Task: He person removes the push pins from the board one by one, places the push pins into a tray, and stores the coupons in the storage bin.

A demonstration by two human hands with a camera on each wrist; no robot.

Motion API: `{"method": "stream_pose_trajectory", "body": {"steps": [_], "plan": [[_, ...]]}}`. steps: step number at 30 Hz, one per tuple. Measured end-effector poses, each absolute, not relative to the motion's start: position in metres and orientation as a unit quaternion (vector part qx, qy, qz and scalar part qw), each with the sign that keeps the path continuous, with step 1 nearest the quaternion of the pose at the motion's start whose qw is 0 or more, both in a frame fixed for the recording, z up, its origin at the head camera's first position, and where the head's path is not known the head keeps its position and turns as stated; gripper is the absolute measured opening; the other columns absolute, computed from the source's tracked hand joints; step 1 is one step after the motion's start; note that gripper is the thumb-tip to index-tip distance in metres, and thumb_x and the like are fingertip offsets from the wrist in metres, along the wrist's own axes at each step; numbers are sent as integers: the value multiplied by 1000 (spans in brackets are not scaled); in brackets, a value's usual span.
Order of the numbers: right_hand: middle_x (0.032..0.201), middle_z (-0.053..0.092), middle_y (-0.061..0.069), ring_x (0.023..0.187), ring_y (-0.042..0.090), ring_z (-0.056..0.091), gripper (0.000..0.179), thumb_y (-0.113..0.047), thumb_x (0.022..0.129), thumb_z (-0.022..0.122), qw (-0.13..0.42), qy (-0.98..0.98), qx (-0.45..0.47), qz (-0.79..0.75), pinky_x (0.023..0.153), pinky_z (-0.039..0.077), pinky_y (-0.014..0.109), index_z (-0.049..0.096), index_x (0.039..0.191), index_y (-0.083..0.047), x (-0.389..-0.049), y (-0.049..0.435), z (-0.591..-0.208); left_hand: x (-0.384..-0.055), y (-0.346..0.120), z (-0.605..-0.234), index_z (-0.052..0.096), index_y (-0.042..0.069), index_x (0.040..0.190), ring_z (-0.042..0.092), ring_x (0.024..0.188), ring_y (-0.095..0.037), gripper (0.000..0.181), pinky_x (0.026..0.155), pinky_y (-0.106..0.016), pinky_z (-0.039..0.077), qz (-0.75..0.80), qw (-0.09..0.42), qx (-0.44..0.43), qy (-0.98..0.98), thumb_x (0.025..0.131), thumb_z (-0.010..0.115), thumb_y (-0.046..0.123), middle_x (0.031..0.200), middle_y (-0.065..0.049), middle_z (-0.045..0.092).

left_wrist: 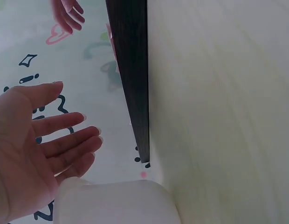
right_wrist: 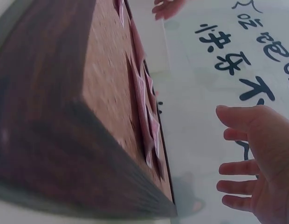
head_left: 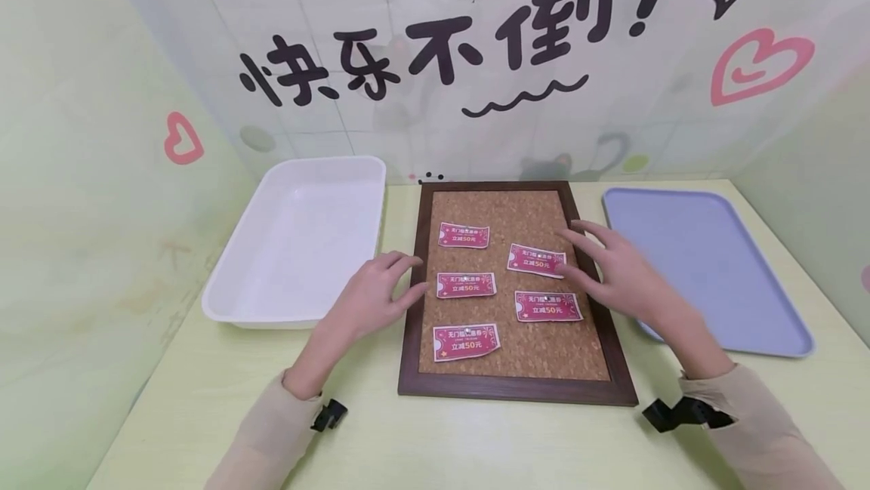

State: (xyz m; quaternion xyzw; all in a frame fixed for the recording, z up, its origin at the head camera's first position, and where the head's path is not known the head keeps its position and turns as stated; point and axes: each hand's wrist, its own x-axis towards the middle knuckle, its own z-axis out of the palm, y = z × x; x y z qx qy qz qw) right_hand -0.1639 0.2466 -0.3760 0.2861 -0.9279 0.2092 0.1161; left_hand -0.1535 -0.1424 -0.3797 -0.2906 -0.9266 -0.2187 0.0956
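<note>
A cork board [head_left: 506, 354] in a dark brown wooden frame lies on the table between my hands. Several pink paper coupons [head_left: 464, 235] are on it, three down its left side and two on the right, with small pale pin heads on some. My left hand [head_left: 370, 294] hovers by the frame's left edge, fingers loosely bent and holding nothing. Over the right edge hovers my right hand [head_left: 621, 271], fingers spread near the right-hand coupons [head_left: 537, 260]. In the right wrist view the coupons [right_wrist: 142, 107] stand slightly off the cork, and that hand [right_wrist: 270, 163] is empty.
To the left stands a deep white plastic tub [head_left: 227, 310]. A flat lavender tray [head_left: 707, 271] lies to the right, partly behind my right forearm. A printed cloth backdrop [head_left: 435, 127] with black characters and hearts rises behind the pale table [head_left: 476, 445].
</note>
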Motion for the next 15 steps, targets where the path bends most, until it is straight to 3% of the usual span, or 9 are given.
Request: {"method": "stream_pose_trajectory", "body": {"steps": [7,15], "plan": [[142,49,24,129,45,48,56,-27,98,68,57,-927,287,234,102,42,62,50,146,-4,-157,221,-375,-149,-136,-380,63,0,131,65,104,-26,44,91,-42,54,-257,1,-293,-921,98,67,29,114,-12,68],[125,62,17,108,31,65,46,-16,95,72,46,-898,341,273,90,54,48,58,136,-3,-153,192,-385,-148,-129,-385,68,1,116,61,85,-16,27,75,-29,53,-292,-45,-339,-893,97,69,20,93,1,63]]}}
